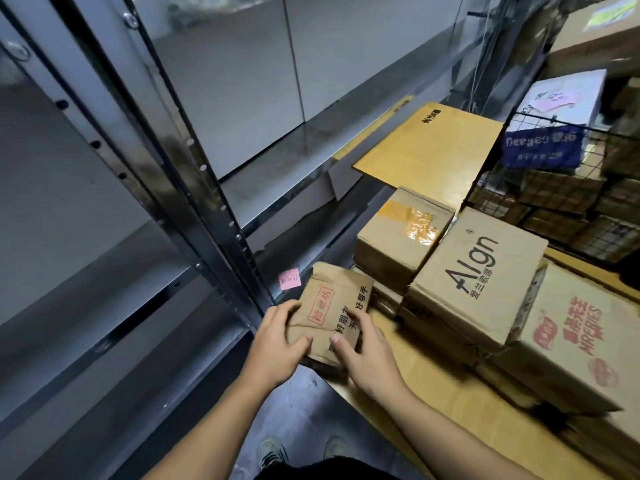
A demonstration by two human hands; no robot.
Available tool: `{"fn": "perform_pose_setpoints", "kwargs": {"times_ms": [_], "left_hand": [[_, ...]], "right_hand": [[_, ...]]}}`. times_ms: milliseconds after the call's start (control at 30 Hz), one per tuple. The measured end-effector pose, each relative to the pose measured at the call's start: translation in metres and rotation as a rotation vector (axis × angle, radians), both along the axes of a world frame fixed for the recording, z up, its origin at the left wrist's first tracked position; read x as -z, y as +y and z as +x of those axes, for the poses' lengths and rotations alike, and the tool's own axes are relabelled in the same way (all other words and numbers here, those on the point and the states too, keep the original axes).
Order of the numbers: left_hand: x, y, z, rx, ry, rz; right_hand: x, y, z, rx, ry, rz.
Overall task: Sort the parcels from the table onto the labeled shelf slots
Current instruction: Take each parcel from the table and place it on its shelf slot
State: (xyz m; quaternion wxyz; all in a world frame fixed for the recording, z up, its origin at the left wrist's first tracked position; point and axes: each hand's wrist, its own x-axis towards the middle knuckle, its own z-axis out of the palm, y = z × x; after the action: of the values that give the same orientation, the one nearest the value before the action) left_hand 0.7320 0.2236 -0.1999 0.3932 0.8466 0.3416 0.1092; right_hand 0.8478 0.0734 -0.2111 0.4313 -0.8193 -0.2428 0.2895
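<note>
A small brown cardboard parcel (332, 306) with red and black printed characters sits at the near left corner of the wooden table (450, 410). My left hand (277, 344) grips its left side, thumb on top. My right hand (367, 355) grips its right side, fingers curled over the top face. A pink sticky label (289, 279) is stuck on the metal shelf (145, 258) edge just left of the parcel.
More parcels stand on the table: a taped box (401, 237), an "Algn" box (474, 271), a red-printed box (571, 334) and a flat yellow envelope (429, 143). A wire basket (561, 188) of boxes is at the right. Grey shelf boards fill the left.
</note>
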Motion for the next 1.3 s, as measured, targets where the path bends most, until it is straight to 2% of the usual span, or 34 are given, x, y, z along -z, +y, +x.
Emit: {"fn": "perform_pose_setpoints", "kwargs": {"times_ms": [133, 233, 333, 467, 700, 900, 1000, 1100, 1300], "left_hand": [[-0.009, -0.001, -0.015, -0.068, -0.139, -0.036], [-0.013, 0.002, -0.024, -0.184, -0.258, -0.081], [-0.015, 0.007, -0.033, -0.257, -0.274, -0.077], [-0.017, 0.01, -0.041, -0.195, -0.247, -0.044], [-0.015, 0.005, -0.05, -0.123, -0.35, -0.226], [-0.033, -0.006, -0.05, -0.192, -0.384, -0.04], [-0.034, -0.01, -0.051, -0.198, -0.352, 0.043], [-0.039, -0.016, -0.052, -0.176, -0.355, 0.068], [-0.052, -0.012, -0.055, -0.218, -0.495, -0.08]], "right_hand": [[-0.008, 0.013, -0.002, 0.087, 0.058, 0.175], [-0.012, 0.017, 0.001, 0.067, 0.032, 0.232], [-0.021, 0.021, 0.003, 0.02, 0.036, 0.298], [-0.025, 0.023, 0.0, -0.014, 0.049, 0.355], [-0.038, 0.019, -0.008, -0.09, 0.121, 0.37], [-0.044, 0.019, -0.007, -0.149, 0.003, 0.259], [-0.047, 0.023, -0.011, -0.139, 0.133, 0.318], [-0.048, 0.025, -0.015, -0.12, 0.158, 0.336], [-0.055, 0.025, -0.013, -0.057, 0.282, 0.461]]}}
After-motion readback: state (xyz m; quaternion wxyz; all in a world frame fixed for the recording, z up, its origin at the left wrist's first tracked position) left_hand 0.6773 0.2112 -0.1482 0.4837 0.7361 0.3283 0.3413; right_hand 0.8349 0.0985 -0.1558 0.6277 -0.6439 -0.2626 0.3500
